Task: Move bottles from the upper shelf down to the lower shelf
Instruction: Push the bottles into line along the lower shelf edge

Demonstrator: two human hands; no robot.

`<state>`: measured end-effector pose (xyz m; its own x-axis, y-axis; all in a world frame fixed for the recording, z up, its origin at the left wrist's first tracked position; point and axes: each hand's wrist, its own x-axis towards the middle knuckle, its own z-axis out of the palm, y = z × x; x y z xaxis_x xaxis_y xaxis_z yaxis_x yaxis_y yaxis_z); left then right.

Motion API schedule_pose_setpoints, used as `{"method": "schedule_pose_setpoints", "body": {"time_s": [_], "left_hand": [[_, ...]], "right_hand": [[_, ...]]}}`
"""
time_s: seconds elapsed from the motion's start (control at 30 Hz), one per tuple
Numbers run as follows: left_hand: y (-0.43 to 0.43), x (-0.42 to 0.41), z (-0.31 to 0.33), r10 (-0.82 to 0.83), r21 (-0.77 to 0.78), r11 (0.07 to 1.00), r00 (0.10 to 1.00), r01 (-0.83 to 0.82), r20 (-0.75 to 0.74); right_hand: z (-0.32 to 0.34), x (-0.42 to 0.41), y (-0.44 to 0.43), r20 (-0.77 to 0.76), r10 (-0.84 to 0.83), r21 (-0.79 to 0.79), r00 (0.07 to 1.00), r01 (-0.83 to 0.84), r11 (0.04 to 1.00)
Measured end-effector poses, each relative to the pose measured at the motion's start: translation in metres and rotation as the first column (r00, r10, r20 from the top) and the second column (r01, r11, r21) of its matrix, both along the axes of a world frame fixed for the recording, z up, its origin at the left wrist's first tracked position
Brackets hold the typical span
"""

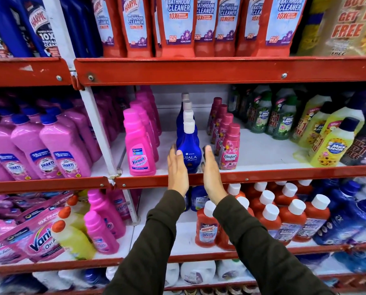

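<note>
Blue plastic Ujala bottle (188, 154) with white cap, frame centre; left hand (177, 170) and right hand (211, 174) flat-fingered either side, spread apart, not gripping.

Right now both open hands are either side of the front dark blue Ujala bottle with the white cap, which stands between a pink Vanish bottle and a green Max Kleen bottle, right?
Not quite. The head view shows the left hand and right hand flanking the dark blue Ujala bottle, with the pink Vanish bottle on one side, but a pink Comfort bottle on the other.

Open left hand (177, 169) and right hand (211, 174) flanking blue Ujala bottle (189, 154), red shelf edge (263, 175)
</note>
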<state>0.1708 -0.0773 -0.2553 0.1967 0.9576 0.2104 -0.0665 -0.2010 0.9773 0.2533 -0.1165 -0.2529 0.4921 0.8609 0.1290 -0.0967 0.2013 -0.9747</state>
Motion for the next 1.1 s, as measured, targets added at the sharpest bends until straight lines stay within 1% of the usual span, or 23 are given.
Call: {"method": "schedule_pose_setpoints", "body": {"time_s": [0.07, 0.1, 0.13, 0.17, 0.23, 0.27, 0.33, 0.4, 0.43, 0.5, 0.57, 0.63, 0.67, 0.77, 1.03, 1.1], "left_hand": [[-0.004, -0.010, -0.003, 0.114, 0.091, 0.989, 0.993, -0.116, 0.029], [-0.006, -0.018, -0.004, 0.174, 0.140, 0.973, 0.982, -0.182, 0.068], [-0.008, -0.026, -0.006, 0.221, 0.178, 0.955, 0.968, -0.239, 0.114], [-0.009, -0.035, -0.007, 0.254, 0.212, 0.935, 0.955, -0.283, 0.153], [-0.009, -0.054, -0.008, 0.301, 0.285, 0.894, 0.935, -0.345, 0.187], [-0.008, -0.064, -0.007, 0.327, 0.318, 0.872, 0.927, -0.372, 0.186], [-0.002, -0.082, -0.007, 0.393, 0.350, 0.831, 0.902, -0.433, 0.180], [0.007, -0.098, -0.006, 0.444, 0.327, 0.816, 0.879, -0.476, 0.174], [0.013, -0.106, -0.006, 0.447, 0.295, 0.830, 0.880, -0.474, 0.158], [0.027, -0.118, -0.003, 0.403, 0.173, 0.894, 0.911, -0.413, 0.090], [0.042, -0.125, -0.001, 0.281, 0.010, 0.960, 0.959, -0.281, 0.027], [0.054, -0.128, 0.000, 0.114, -0.136, 0.985, 0.992, -0.106, 0.053], [0.057, -0.128, 0.001, 0.058, -0.167, 0.985, 0.997, -0.047, 0.057], [0.060, -0.125, 0.000, 0.001, -0.172, 0.985, 0.999, 0.006, 0.039], [0.065, -0.122, -0.003, -0.005, -0.151, 0.989, 1.000, 0.009, 0.026], [0.063, -0.122, -0.004, 0.000, -0.138, 0.990, 1.000, 0.000, -0.004]], "right_hand": [[-0.001, -0.008, -0.007, 0.055, -0.179, 0.071, 0.982, 0.175, 0.982], [-0.002, -0.014, -0.010, 0.087, -0.263, 0.124, 0.961, 0.251, 0.960], [-0.003, -0.021, -0.013, 0.113, -0.316, 0.179, 0.942, 0.293, 0.939], [-0.005, -0.030, -0.015, 0.133, -0.332, 0.227, 0.934, 0.297, 0.927], [-0.006, -0.050, -0.016, 0.170, -0.282, 0.271, 0.944, 0.230, 0.935], [-0.006, -0.061, -0.015, 0.184, -0.230, 0.264, 0.956, 0.177, 0.948], [-0.008, -0.082, -0.008, 0.173, -0.090, 0.202, 0.981, 0.054, 0.978], [-0.009, -0.097, 0.003, 0.136, 0.037, 0.093, 0.990, -0.050, 0.994], [-0.008, -0.103, 0.011, 0.122, 0.079, 0.042, 0.989, -0.084, 0.996], [-0.003, -0.114, 0.024, 0.079, 0.132, -0.020, 0.988, -0.131, 0.991], [0.004, -0.120, 0.034, 0.003, 0.176, -0.037, 0.984, -0.175, 0.984], [0.009, -0.126, 0.041, -0.043, 0.220, -0.040, 0.975, -0.221, 0.974], [0.009, -0.127, 0.044, -0.042, 0.230, -0.040, 0.972, -0.231, 0.972], [0.007, -0.127, 0.047, -0.023, 0.221, -0.050, 0.975, -0.222, 0.974], [0.004, -0.119, 0.048, -0.011, 0.226, -0.086, 0.974, -0.226, 0.970], [0.004, -0.119, 0.048, -0.003, 0.216, -0.093, 0.976, -0.216, 0.972]]}}
